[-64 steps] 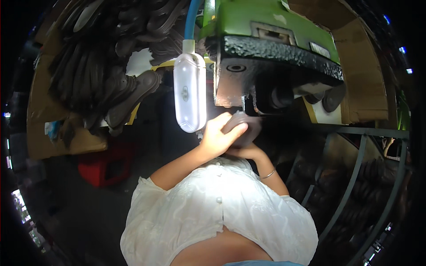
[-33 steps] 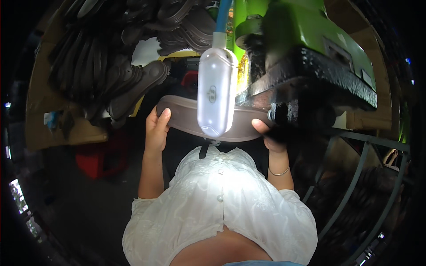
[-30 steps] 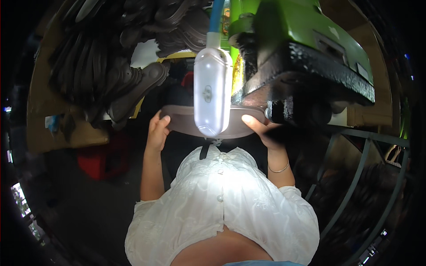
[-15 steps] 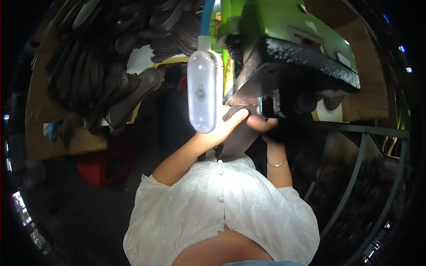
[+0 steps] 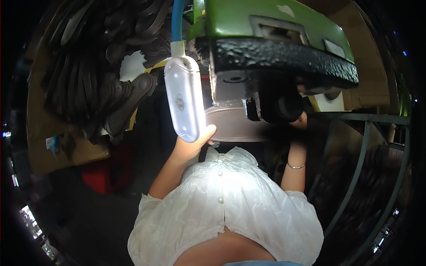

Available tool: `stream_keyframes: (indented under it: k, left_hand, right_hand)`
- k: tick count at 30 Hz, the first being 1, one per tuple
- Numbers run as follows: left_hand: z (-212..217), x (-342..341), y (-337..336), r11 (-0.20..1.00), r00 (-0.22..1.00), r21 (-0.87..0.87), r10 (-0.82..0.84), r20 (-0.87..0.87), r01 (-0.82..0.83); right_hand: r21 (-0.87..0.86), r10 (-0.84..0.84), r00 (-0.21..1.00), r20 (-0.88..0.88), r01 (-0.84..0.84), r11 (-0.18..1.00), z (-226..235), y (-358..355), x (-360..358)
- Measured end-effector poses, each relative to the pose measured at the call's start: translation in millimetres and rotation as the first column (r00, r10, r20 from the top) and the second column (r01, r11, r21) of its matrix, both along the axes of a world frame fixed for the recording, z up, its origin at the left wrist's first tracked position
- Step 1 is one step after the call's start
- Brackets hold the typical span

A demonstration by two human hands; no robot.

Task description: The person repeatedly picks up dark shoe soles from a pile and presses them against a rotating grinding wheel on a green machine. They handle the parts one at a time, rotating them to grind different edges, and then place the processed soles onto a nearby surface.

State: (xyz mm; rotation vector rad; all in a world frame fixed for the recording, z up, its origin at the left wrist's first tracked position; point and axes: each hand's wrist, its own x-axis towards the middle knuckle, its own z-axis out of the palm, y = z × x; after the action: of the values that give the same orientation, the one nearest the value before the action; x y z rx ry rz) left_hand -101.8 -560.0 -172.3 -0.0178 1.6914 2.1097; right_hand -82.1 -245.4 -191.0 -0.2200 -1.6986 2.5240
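A dark grey-brown shoe sole (image 5: pixel 235 126) lies crosswise under the head of a green machine (image 5: pixel 248 20). My left hand (image 5: pixel 191 144) grips the sole's left end, thumb on its upper face. The right hand (image 5: pixel 302 120) is at the right, by the sole's other end. A black round part of the machine and deep shadow hide most of its fingers, so its grip does not show. Just above my left hand hangs a pale capsule-shaped plastic piece (image 5: pixel 184 102) on a blue tube (image 5: pixel 177 22), covering part of that hand.
Many dark shoe soles (image 5: pixel 84 80) are heaped at the left, beside a cardboard sheet (image 5: pixel 84 153). Below them stands a red plastic stool-like object (image 5: pixel 100 177). To the right is a grey metal frame (image 5: pixel 366 142), with cardboard (image 5: pixel 372 57) behind it.
The sole has turned from slanting toward me to lying crosswise. My hands have moved apart, the left leftward and the right rightward. The machine and hanging piece appear shifted in view.
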Motion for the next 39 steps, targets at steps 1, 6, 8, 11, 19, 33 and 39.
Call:
stream_keyframes:
  k: [1,6,8,11,19,33,39]
  left_hand:
    - [1.4,1.8,-3.4,0.999,0.999,0.019,0.041,0.009,-0.041]
    - [-8.6,7.1,-40.5,0.987,0.990,0.075,0.141,0.010,-0.142]
    - [-6.0,6.2,-57.0,0.989,0.988,0.009,0.150,-0.031,-0.150]
    - [-14.3,7.3,-84.4,0.985,0.985,0.005,0.171,0.019,-0.171]
    - [-47.7,9.3,-62.8,0.899,0.943,-0.302,-0.334,-0.001,0.318]
    - [-47.1,2.0,-29.7,0.796,0.960,0.544,0.269,0.078,-0.267]
    - [-15.7,-10.0,-52.4,0.999,0.960,-0.041,-0.003,-0.281,-0.009]
  right_hand:
    - [0.052,0.062,0.997,-0.038,-0.060,0.997,2.5,-0.9,-9.5]
    - [0.029,0.146,0.983,-0.112,-0.144,0.989,36.1,-59.0,-35.0]
    - [0.127,0.163,0.953,-0.256,-0.134,0.983,35.4,-80.0,-38.8]
    - [0.404,0.211,0.934,-0.290,-0.080,0.911,61.1,-108.6,-39.4]
    - [0.522,0.396,0.859,-0.324,-0.187,0.832,69.5,-127.5,-49.0]
    - [0.542,0.485,0.874,-0.010,-0.403,0.737,25.1,-97.8,-8.7]
    - [0.561,0.147,0.935,-0.324,0.064,0.826,47.4,-80.1,-19.4]
